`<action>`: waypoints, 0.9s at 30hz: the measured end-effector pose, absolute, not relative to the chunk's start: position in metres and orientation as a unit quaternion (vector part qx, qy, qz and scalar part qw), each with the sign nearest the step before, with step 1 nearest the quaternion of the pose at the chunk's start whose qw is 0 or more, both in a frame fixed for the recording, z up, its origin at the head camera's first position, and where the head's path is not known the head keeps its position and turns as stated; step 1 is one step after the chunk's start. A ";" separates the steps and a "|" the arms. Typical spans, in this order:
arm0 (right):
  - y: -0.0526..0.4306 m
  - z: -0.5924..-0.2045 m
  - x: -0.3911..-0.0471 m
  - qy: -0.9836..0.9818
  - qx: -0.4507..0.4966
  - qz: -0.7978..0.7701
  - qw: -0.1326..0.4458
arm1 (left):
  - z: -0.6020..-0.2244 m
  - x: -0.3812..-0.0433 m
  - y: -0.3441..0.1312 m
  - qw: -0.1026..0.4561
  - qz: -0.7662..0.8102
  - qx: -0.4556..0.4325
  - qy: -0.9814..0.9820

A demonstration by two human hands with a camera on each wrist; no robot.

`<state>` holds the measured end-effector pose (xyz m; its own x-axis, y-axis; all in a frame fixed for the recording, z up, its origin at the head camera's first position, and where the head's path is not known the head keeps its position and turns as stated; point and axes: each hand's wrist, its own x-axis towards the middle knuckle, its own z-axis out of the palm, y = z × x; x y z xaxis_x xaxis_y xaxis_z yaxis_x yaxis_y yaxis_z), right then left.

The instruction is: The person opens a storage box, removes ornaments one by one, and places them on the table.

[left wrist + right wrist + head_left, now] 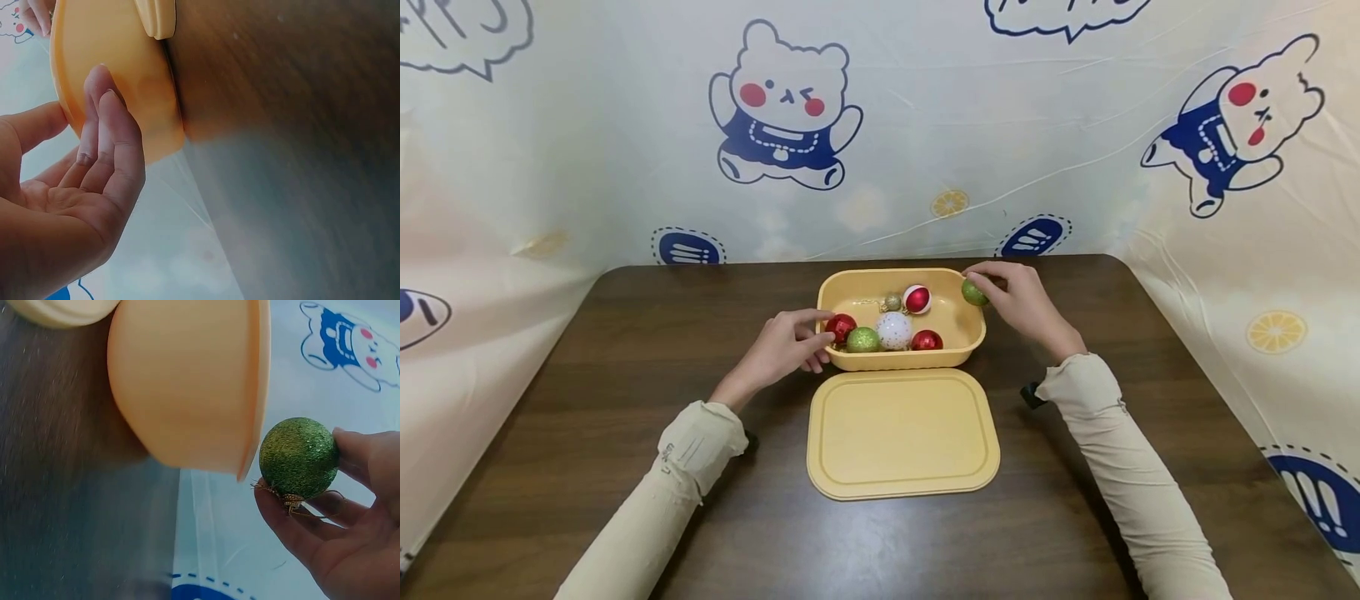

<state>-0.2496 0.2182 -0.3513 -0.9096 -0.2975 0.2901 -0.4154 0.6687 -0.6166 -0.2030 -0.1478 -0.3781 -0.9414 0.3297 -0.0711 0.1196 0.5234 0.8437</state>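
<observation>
There at the right rim of the yellow box (895, 362), the person's right hand (1026, 304) pinches a glittery green ball (974, 292). The left hand (781, 346), fingers loosely parted, touches the box's left end. Inside the box I see red balls (927, 340) and a speckled white ball (893, 331); in front of it, a lid (904, 435) lies on the tabletop (655, 350).

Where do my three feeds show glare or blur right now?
Head: pale glare on the table in front of the lid; left wrist: dim, table grain soft; right wrist: glitter on the held green ball fairly crisp, table dark and soft.
</observation>
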 end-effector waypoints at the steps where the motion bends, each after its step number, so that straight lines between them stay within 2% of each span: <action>1: 0.221 -0.352 -0.251 -0.910 0.192 0.360 0.079 | -0.378 -0.203 -0.148 0.112 0.471 0.129 0.866; 9: 0.240 -0.360 -0.260 -0.915 0.160 0.369 0.040 | -0.378 -0.203 -0.148 0.114 0.470 0.128 0.866; 18: 0.261 -0.378 -0.274 -0.925 0.136 0.353 0.041 | -0.377 -0.203 -0.149 0.114 0.470 0.125 0.866; 27: 0.268 -0.393 -0.279 -0.941 0.150 0.303 0.023 | -0.378 -0.204 -0.149 0.113 0.469 0.125 0.867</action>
